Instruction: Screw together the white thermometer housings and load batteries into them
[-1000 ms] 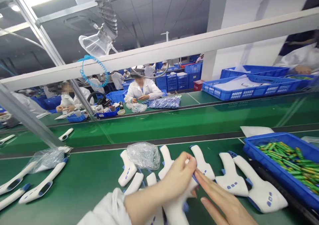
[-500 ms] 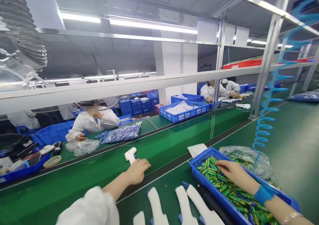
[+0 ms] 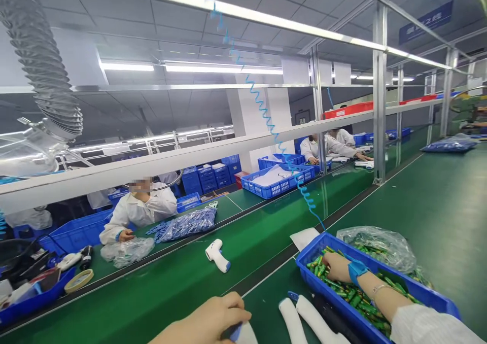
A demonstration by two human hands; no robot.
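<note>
The left hand curls around a white device, cut off by the bottom edge. The right hand dips into a blue bin of green cylinders; whether it grips any, I cannot tell. Just beside, a clear bag on the tabletop contains more cylinders; farther off, a blue crate holds white sheeting.

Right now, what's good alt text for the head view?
A person's right hand is in a blue bin of green cylinders, while the left hand touches a white-and-blue device at the bottom edge. Another white device lies on the green belt; across it, a co-worker in white is near a bag of blue parts.
</note>
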